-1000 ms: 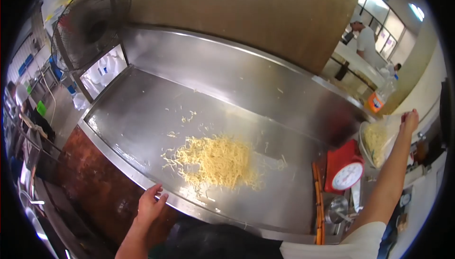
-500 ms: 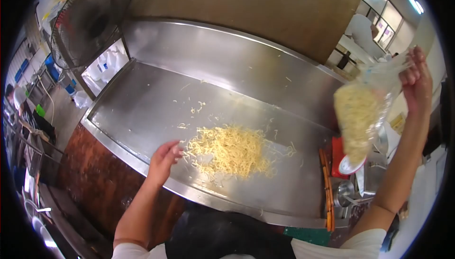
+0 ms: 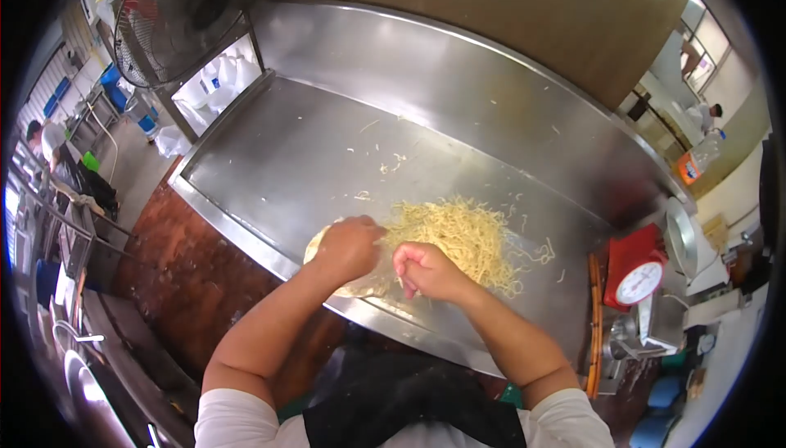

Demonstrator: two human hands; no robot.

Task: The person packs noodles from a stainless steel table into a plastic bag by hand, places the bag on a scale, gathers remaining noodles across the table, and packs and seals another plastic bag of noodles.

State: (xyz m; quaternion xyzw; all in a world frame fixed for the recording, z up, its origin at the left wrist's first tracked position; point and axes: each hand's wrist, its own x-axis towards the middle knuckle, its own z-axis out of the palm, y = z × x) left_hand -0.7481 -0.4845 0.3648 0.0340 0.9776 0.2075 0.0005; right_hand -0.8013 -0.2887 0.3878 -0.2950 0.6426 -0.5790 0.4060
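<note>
Above the front edge of the steel table, a clear bag of yellow noodles hangs below and behind my hands, mostly hidden. My left hand is closed at its top. Close beside it on the right, my right hand has its fingers curled together at the bag's thin plastic, which is hard to make out. Just beyond my hands, a loose heap of yellow noodles lies on the steel table, with stray strands around it.
To the right are a red scale, an empty metal pan, wooden sticks and a bottle with an orange label. A fan stands at the back left. Another person is at the far left.
My right hand has brought the noodle bag from the right side to the table's front. My left hand has moved to meet it and closed. The view has shifted.
</note>
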